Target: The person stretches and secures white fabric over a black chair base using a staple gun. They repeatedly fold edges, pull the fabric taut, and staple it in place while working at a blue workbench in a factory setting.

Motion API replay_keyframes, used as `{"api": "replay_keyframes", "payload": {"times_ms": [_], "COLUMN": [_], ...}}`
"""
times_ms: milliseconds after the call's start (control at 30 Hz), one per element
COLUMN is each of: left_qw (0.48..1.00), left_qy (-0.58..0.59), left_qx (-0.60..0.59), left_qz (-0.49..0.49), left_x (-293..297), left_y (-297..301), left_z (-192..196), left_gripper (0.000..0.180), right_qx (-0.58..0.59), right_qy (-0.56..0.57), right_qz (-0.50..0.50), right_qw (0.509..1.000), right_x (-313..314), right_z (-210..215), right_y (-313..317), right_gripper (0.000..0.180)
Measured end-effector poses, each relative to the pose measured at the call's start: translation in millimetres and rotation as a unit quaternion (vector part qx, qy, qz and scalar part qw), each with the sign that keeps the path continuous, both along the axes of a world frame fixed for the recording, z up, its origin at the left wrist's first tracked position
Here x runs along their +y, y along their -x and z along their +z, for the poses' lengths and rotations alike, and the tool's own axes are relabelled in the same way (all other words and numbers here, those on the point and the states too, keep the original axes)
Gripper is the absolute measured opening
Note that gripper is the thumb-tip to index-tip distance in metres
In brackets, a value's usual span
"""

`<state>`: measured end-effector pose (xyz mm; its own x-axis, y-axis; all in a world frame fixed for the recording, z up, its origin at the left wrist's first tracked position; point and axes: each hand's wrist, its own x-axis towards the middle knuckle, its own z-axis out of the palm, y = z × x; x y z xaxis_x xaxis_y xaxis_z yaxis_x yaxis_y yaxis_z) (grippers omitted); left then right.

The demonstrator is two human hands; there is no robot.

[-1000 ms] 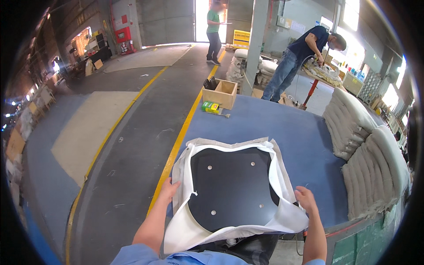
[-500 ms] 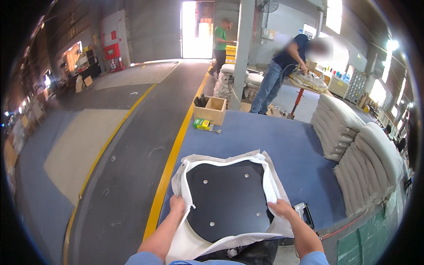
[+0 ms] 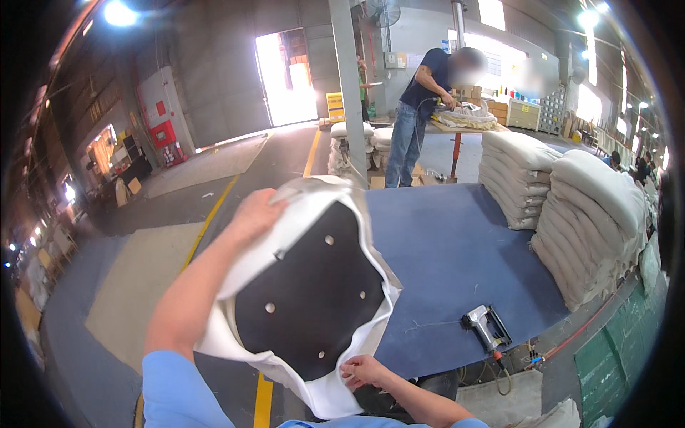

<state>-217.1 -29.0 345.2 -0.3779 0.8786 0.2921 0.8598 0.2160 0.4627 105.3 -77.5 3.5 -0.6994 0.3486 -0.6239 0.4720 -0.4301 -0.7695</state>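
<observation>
A cushion-like piece is tilted and turned above the blue worktable [image 3: 435,250]. It has a black board [image 3: 307,292] with several round holes, framed by a white padded cover [image 3: 235,324] whose edges fold over the board. My left hand [image 3: 260,214] is closed on the cover's far left side, fingertips partly hidden by the fabric. At the near right edge, my right hand [image 3: 362,371] pinches the cover. A silver and black staple gun [image 3: 486,328] with an air hose lies on the table to the right of the piece.
Two stacks of pale cushions [image 3: 592,221] stand along the table's right side. Beyond the table, a person in a dark shirt [image 3: 421,93] bends over another workbench [image 3: 471,125]. A grey post [image 3: 346,78] rises behind the piece. Yellow floor lines [image 3: 214,214] run at the left.
The piece has been lifted and turned clockwise. My left hand has moved up and away, my right hand down and nearer me. The staple gun is now fully visible; the wooden box is hidden.
</observation>
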Motion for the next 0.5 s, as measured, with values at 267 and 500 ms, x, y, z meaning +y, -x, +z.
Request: {"api": "replay_keyframes", "payload": {"times_ms": [267,500], "left_qw": [0.997,0.987], "left_qy": [-0.068,-0.144], "left_qx": [-0.009,-0.058], "left_qz": [-0.018,-0.052], "left_x": [-44.9,-49.2], "left_y": [-93.6,-110.1], "left_z": [10.0,0.4], "left_gripper": [0.030,0.026], "right_qx": [0.212,0.398], "right_qy": [-0.199,-0.111], "right_qz": [0.066,-0.056], "right_qw": [0.955,0.909], "right_x": [68.0,86.7], "right_z": [159.2,293.5], "right_y": [-38.4,-29.8], "right_gripper": [0.031,0.038]}}
